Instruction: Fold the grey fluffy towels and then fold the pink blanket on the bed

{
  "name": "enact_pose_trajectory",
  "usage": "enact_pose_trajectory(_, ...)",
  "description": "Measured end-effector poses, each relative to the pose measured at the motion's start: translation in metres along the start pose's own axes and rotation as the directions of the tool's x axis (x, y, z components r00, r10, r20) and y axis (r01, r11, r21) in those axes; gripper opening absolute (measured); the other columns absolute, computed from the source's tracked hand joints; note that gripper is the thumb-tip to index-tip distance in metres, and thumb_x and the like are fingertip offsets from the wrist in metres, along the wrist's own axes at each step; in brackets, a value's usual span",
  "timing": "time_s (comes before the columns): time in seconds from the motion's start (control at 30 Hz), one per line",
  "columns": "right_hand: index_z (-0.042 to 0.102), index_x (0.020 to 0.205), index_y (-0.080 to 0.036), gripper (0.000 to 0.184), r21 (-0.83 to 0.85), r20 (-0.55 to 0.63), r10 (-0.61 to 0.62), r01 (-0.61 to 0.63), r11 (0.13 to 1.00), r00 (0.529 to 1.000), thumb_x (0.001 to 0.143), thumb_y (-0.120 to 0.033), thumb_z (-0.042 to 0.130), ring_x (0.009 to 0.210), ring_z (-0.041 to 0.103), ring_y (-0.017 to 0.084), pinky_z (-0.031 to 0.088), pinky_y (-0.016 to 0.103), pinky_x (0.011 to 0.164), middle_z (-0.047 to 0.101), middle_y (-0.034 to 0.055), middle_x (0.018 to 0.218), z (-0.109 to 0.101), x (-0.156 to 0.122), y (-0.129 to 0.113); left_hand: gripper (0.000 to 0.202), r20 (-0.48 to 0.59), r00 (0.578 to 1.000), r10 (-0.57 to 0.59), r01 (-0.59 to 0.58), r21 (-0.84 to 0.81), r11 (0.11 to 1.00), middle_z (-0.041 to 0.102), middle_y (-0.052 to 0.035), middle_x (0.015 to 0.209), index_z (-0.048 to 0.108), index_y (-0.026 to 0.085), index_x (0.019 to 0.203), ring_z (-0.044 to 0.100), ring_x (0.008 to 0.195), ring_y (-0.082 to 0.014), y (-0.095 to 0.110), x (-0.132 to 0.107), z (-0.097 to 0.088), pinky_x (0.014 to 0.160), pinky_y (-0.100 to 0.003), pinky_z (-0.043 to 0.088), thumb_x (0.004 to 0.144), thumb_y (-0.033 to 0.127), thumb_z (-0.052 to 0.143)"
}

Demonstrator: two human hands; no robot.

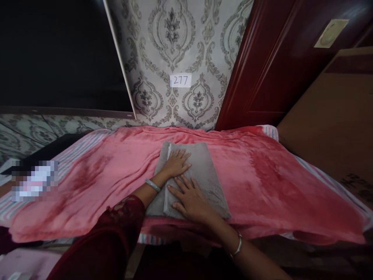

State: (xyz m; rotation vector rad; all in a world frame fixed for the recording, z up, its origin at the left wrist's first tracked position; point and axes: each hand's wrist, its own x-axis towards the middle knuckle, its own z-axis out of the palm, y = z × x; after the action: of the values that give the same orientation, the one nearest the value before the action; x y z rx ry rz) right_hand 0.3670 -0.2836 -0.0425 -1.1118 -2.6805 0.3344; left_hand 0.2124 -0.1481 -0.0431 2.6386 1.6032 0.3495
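Observation:
A grey towel (208,171), folded into a long rectangle, lies on a pink blanket (239,175) in the middle of the head view. Part of its left side shows as a strip beyond a pale edge. My left hand (176,162) rests flat on the towel's upper left part, fingers spread. Lower down and nearer to me, my right hand (190,200) also lies flat on the towel with its fingers apart. Neither hand grips the cloth.
A striped cloth (84,149) shows from under the blanket's edges. A large dark screen (58,54) stands at the back left. On the right are a dark red door panel (262,58) and a cardboard box (335,116). A paper label (180,80) reading 277 is on the patterned wall.

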Motion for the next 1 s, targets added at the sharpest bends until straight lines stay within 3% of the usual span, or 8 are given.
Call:
enact_pose_trajectory(0.07,0.037,0.157,-0.036,0.060,0.005,0.001,0.004,-0.004,1.000,1.000,0.102,-0.056,0.045,0.154,0.019,0.036,0.015,0.067,0.121,0.027,0.0084,0.167,0.001,-0.001,-0.002,0.059,-0.031,0.999,-0.023,0.024,0.015,1.000,0.035,-0.0125,0.164,0.045,0.026,0.153,0.026,0.153,-0.0350,0.002,-0.002,-0.001,0.124,-0.057,0.021,0.099,0.050,0.047)
enact_pose_trajectory(0.13,0.039,0.157,-0.035,0.059,0.014,0.000,0.015,-0.015,1.000,1.000,0.102,-0.056,0.044,0.154,0.020,0.035,0.015,0.066,0.122,0.028,0.0073,0.167,0.002,-0.002,-0.003,0.055,-0.109,0.987,-0.117,0.119,0.020,0.993,0.038,-0.0165,0.162,0.052,0.019,0.147,0.028,0.152,-0.0353,0.003,-0.005,-0.003,0.124,-0.054,0.023,0.099,0.045,0.048)
enact_pose_trajectory(0.23,0.039,0.157,-0.035,0.059,0.026,-0.006,0.020,-0.020,0.999,1.000,0.102,-0.057,0.044,0.154,0.020,0.033,0.016,0.064,0.122,0.027,0.0061,0.167,0.001,-0.002,-0.003,0.048,-0.223,0.910,-0.349,0.345,-0.060,0.937,0.040,-0.0220,0.158,0.055,0.012,0.140,0.032,0.150,-0.0360,0.000,-0.004,-0.011,0.123,-0.051,0.027,0.097,0.032,0.050)
enact_pose_trajectory(0.33,0.039,0.156,-0.036,0.058,0.027,-0.015,0.013,-0.013,1.000,1.000,0.102,-0.056,0.045,0.154,0.020,0.033,0.016,0.064,0.122,0.027,0.0058,0.167,0.002,-0.001,-0.002,0.048,-0.198,0.836,-0.511,0.484,-0.169,0.858,0.053,-0.0211,0.148,0.053,0.013,0.140,0.047,0.141,-0.0331,-0.010,0.006,-0.024,0.116,-0.046,0.038,0.093,0.022,0.051)
enact_pose_trajectory(0.5,0.041,0.155,-0.037,0.057,0.007,-0.047,0.008,-0.008,1.000,0.999,0.102,-0.054,0.048,0.153,0.025,0.034,0.021,0.065,0.121,0.032,0.0068,0.166,0.003,-0.001,-0.002,0.045,-0.086,0.781,-0.619,0.591,-0.220,0.776,0.069,-0.0187,0.126,0.056,0.015,0.133,0.068,0.113,-0.0314,-0.030,0.032,-0.040,0.090,-0.039,0.054,0.089,0.026,0.057)
enact_pose_trajectory(0.6,0.042,0.155,-0.036,0.056,-0.002,-0.051,0.011,-0.011,1.000,0.999,0.101,-0.052,0.050,0.153,0.025,0.035,0.022,0.065,0.120,0.031,0.0069,0.166,0.000,0.000,-0.002,0.038,-0.074,0.788,-0.611,0.583,-0.229,0.780,0.072,-0.0151,0.122,0.060,0.020,0.127,0.069,0.112,-0.0294,-0.033,0.043,-0.042,0.089,-0.036,0.053,0.090,0.023,0.055)
enact_pose_trajectory(0.8,0.040,0.156,-0.034,0.058,0.002,-0.023,-0.017,0.017,1.000,1.000,0.101,-0.052,0.050,0.153,0.024,0.035,0.024,0.066,0.119,0.029,0.0094,0.166,-0.009,0.005,-0.008,0.037,-0.149,0.799,-0.583,0.545,-0.231,0.806,0.069,-0.0144,0.128,0.056,0.022,0.133,0.063,0.122,-0.0280,-0.031,0.045,-0.040,0.099,-0.036,0.048,0.097,0.022,0.045)
enact_pose_trajectory(1.0,0.039,0.156,-0.034,0.057,-0.006,-0.006,-0.038,0.038,0.999,0.999,0.102,-0.052,0.047,0.154,0.021,0.033,0.018,0.066,0.121,0.027,0.0084,0.167,-0.005,0.005,-0.013,0.035,-0.102,0.808,-0.581,0.551,-0.218,0.805,0.072,-0.0168,0.117,0.062,0.018,0.126,0.067,0.113,-0.0311,-0.037,0.039,-0.030,0.095,-0.040,0.051,0.095,0.019,0.046)
